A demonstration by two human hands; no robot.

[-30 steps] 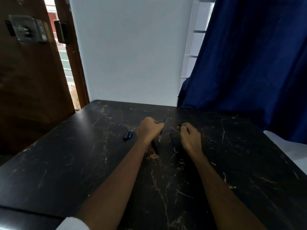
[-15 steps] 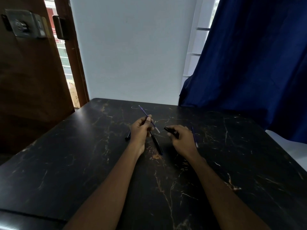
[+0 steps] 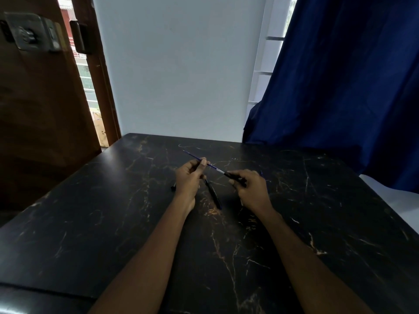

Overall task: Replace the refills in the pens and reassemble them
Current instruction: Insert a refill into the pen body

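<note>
My left hand pinches a thin blue refill that slants up and away to the left. The refill's pale lower tip meets the open end of a black pen barrel gripped in my right hand. Both hands hover just above the dark marble table. Another black pen lies on the table between my wrists. A small dark pen part peeks out left of my left hand. Something thin and blue shows behind my right hand.
A blue curtain hangs at the right, reaching the table's far right corner. A brown wooden door stands at the left, a white wall behind the table. The table's near edge runs along the bottom left.
Both hands lifted off the table, the left with the refill and the right with the barrel. The refill's tip has now come up to the barrel's end.
</note>
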